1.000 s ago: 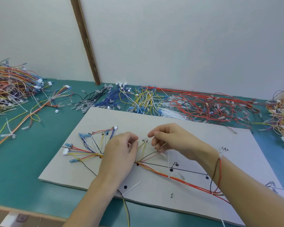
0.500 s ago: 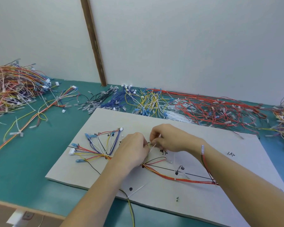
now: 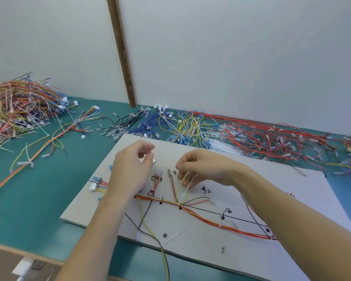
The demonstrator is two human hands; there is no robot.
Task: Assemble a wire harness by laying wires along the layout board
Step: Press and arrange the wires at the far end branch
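Note:
A pale grey layout board (image 3: 251, 258) with black lines, dots and handwritten marks lies on the green table. A red, orange and yellow wire bundle (image 3: 203, 215) runs along its lines, with branches fanning up and a white connector (image 3: 93, 187) at the left end. My left hand (image 3: 131, 169) hovers over the left branches, its fingers curled round a small clear wire terminal (image 3: 154, 161). My right hand (image 3: 205, 167) pinches thin yellow and white wire ends (image 3: 185, 180) that rise from the bundle's junction. A loose white cable tie (image 3: 173, 238) lies near the board's front edge.
Heaps of loose wires line the back of the green table (image 3: 39, 191): black and blue (image 3: 138, 126), yellow and white (image 3: 188, 128), red (image 3: 272, 138). A big mixed pile (image 3: 18, 110) sits far left, with finished harnesses (image 3: 49, 142) beside it. A brown strip (image 3: 122, 51) runs down the wall.
My hands have drawn apart: the left went up and left, the right went right with the thin wire ends. The view sits closer to the board.

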